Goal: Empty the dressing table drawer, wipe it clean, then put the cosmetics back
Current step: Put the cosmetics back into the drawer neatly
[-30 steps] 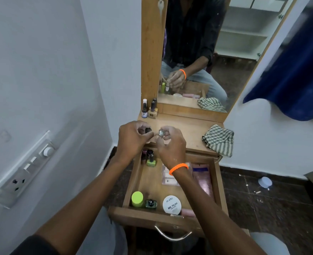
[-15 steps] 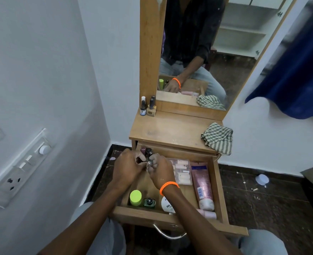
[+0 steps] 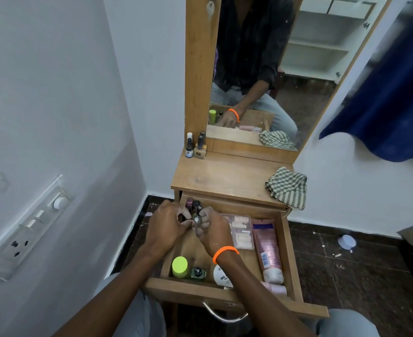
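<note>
Head view is showing both hands meeting over the back left corner of the open drawer. The left hand and the right hand are each curling their fingers around a small silver-capped bottle held between them, just in front of other small bottles standing in that corner. A clear case of pale tubes and a pink tube are lying along the drawer's right side. A green-lidded jar, a dark green bottle and a white round tin are sitting by the front edge. A checked cloth is hanging over the tabletop's right edge, and two nail polish bottles are standing at its back left corner.
</note>
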